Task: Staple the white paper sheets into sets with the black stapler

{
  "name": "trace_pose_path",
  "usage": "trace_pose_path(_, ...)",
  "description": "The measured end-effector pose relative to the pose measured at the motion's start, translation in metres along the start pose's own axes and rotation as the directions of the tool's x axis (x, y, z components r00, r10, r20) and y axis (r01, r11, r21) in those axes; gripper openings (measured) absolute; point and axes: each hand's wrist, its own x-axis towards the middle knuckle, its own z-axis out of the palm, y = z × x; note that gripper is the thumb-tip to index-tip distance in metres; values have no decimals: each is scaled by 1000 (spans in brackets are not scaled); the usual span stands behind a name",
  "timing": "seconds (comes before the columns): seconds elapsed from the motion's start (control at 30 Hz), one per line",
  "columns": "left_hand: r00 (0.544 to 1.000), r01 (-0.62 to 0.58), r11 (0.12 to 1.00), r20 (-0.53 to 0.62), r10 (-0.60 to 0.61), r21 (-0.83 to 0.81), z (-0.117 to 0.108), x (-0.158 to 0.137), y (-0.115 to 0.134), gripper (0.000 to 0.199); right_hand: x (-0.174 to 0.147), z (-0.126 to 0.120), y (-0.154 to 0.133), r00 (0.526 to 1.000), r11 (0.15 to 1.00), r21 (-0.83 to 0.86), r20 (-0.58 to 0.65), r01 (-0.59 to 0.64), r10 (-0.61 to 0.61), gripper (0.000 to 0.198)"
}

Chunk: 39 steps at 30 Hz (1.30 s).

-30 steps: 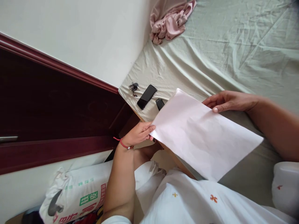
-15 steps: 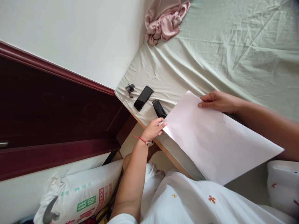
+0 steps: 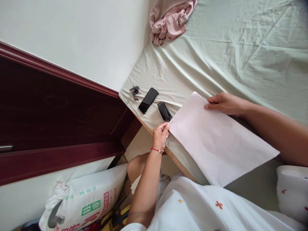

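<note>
A white sheet of paper (image 3: 218, 141) is held up in front of me, over the edge of the bed. My left hand (image 3: 161, 134), with a red string bracelet at the wrist, pinches its left corner between thumb and fingers. On the far long edge, my right hand (image 3: 223, 104) grips the paper with the thumb on top; the other fingers are partly hidden beneath. Just beyond my left hand lies a black stapler-like object (image 3: 164, 111), its near end close to the paper's corner.
A black phone (image 3: 148, 100) and a bunch of keys (image 3: 135, 91) lie on the pale green sheet (image 3: 216, 54). Pink cloth (image 3: 169, 27) is crumpled by the wall. A dark red wooden cabinet (image 3: 60, 106) stands left, with a printed white sack (image 3: 84, 199) below.
My left hand has shifted slightly right and its fingers have drawn closer to the paper's corner. The paper's near right end has moved a little left. My right hand has stayed nearly still.
</note>
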Motion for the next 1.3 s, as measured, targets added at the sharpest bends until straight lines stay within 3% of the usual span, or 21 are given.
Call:
trace_pose_path(0.13, 999, -42, 999, -33, 43, 9, 0, -3, -7, 64, -1, 1, -1, 1000, 1000, -20, -16, -7, 7, 34)
trace_pose_path(0.3, 999, -3, 999, -50, 1, -36, 2, -1, -4, 60, -1, 2, -2, 988, 991, -126, -157, -33, 13, 39)
trace_pose_path(0.5, 988, 87, 993, -122, -96, -76, 10, 6, 5, 42, 3, 6, -4, 983, 979, -205, -178, 5, -43, 40)
trace_pose_path(0.73, 982, 86, 994, -161, -95, -59, 12, 9, 6, 45, 4, 7, -6, 977, 981, -195, -212, -22, -20, 33)
trace_pose_path(1.1, 991, 11, 1000, -134, -10, 5, 10, 8, -4, 56, 3, 7, -8, 968, 992, -120, -251, -40, 9, 33)
trace_pose_path(1.3, 972, -164, 984, -159, 173, 68, 8, -1, -19, 60, 2, 7, -10, 965, 994, -97, -259, -56, 30, 31)
